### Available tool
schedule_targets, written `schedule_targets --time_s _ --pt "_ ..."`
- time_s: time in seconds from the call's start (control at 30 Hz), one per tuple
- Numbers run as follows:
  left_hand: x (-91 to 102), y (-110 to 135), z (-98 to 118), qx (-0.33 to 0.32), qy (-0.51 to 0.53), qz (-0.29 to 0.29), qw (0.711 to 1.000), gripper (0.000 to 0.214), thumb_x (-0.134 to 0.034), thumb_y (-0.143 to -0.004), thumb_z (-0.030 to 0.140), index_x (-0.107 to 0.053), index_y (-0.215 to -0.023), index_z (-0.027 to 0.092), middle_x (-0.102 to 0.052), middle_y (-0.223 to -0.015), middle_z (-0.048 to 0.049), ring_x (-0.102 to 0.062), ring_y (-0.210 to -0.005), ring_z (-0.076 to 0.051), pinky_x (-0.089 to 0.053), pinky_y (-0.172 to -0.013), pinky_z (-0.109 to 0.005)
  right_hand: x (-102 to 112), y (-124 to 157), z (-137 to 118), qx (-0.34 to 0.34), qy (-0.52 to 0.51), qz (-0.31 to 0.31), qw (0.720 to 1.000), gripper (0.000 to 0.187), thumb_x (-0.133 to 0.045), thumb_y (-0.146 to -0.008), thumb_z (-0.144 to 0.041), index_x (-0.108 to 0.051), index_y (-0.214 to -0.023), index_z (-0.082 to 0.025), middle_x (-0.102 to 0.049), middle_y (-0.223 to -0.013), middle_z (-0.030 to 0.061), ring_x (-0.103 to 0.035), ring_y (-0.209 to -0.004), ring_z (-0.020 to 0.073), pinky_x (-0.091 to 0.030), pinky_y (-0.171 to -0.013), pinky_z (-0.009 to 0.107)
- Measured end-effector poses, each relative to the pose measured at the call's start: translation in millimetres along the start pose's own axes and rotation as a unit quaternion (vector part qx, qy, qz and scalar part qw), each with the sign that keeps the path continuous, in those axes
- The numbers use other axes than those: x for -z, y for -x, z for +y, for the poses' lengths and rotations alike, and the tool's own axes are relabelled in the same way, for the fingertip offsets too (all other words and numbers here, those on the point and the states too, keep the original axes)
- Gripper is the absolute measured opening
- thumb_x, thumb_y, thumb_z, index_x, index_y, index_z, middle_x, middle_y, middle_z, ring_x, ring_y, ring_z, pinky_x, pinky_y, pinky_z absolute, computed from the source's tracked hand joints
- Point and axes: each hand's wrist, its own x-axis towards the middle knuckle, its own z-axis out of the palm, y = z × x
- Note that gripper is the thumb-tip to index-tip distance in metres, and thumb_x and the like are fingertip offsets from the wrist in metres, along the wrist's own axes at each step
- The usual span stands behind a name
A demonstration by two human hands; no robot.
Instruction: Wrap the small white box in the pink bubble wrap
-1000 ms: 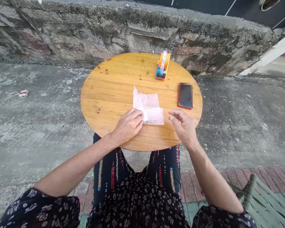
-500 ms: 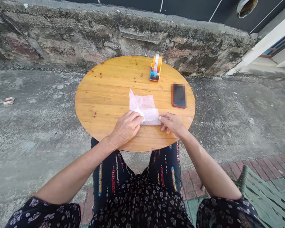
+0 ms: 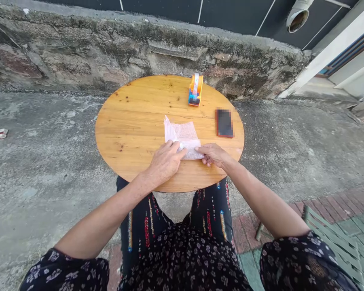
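Observation:
A sheet of pinkish, see-through bubble wrap (image 3: pixel 185 131) lies on the round wooden table (image 3: pixel 124 121), its near part folded over and its far left corner standing up. My left hand (image 3: pixel 167 159) is at the left end of the fold, fingers bent and closed on the wrap, with the thumb along the near edge. At the right end of the fold, my right hand (image 3: pixel 214 154) pinches the wrap between thumb and fingers. Whatever may lie inside the fold is hidden.
Toward the table's far edge stands an orange and blue tape dispenser (image 3: pixel 195 91) with a roll of tape. To the right lies a dark, blurred-out flat object (image 3: pixel 224 123) with a red edge. Beyond is a stone wall (image 3: pixel 94 52); a green chair (image 3: pixel 330 242) stands at lower right.
My right hand has closed in on the wrap's right end and now grips its corner. My left fingers have shifted slightly over the fold. The view has turned a little.

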Motion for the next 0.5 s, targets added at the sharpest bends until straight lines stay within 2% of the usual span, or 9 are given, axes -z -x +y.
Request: schedule_targets --time_s 0.13,0.33,0.5 --pt "2.9 -5 3 0.000 -0.013 -0.023 1.000 0.027 -0.043 -0.089 0.009 -0.065 -0.104 0.016 -0.056 -0.093 -0.0103 -0.048 -0.089 -0.025 -0.044 -0.074 -0.036 0 -3 2 0.008 0.017 -0.030 0.999 0.022 -0.069 -0.083 -0.033 -0.060 -0.073 -0.016 -0.052 -0.046 -0.0062 -0.042 -0.032 0.0059 -0.031 -0.028 0.017" --pt "4.9 -9 5 -0.001 -0.011 -0.048 0.999 0.027 -0.043 -0.087 0.008 -0.067 -0.099 0.013 -0.054 -0.095 -0.0131 -0.048 -0.091 -0.027 -0.041 -0.074 -0.037 -4 0 9 0.094 0.067 -0.015 0.993 0.021 -0.065 -0.080 -0.030 -0.056 -0.065 -0.018 -0.044 -0.041 -0.0083 -0.034 -0.033 0.0054 -0.023 -0.030 0.018" --pt "5.1 -11 6 -0.004 -0.011 -0.056 0.998 0.027 -0.042 -0.087 0.008 -0.067 -0.096 0.013 -0.054 -0.095 -0.0141 -0.047 -0.091 -0.027 -0.040 -0.074 -0.038 -7 2 13 0.166 0.134 0.032 0.976 0.017 -0.062 -0.079 -0.031 -0.059 -0.069 -0.017 -0.051 -0.051 -0.0059 -0.047 -0.045 0.0071 -0.028 -0.038 0.016"
